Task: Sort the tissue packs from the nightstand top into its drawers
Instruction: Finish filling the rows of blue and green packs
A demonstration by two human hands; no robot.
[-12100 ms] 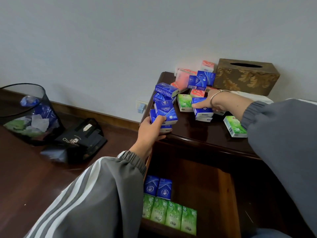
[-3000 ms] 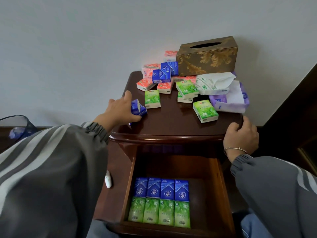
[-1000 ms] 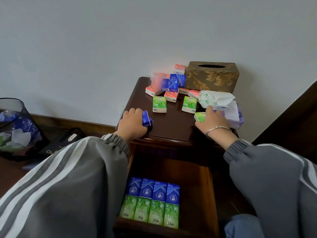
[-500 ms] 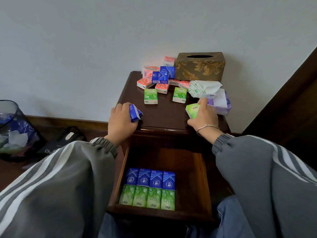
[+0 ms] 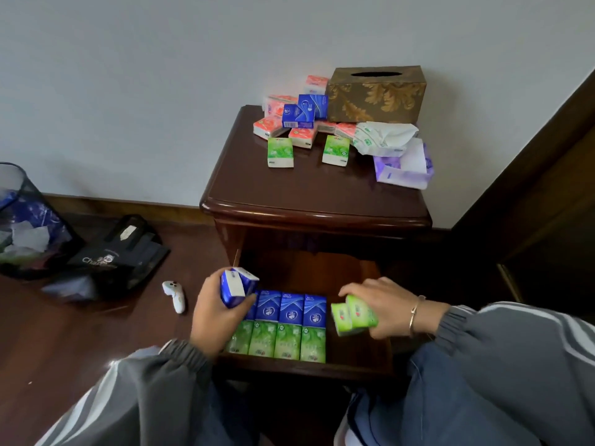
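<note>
Over the open drawer [image 5: 370,368], our left hand [image 5: 212,317] grips one blue pack [image 5: 236,289]; our right hand [image 5: 383,309] grips green packs [image 5: 352,315], seemingly two.

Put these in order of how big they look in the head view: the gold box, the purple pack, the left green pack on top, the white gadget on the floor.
1. gold box
2. purple pack
3. green pack and white gadget: they look about alike, so no ranking.

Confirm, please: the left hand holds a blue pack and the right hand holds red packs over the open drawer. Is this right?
No. The head view shows the right hand holding green packs, not red. The rest is correct.
</note>
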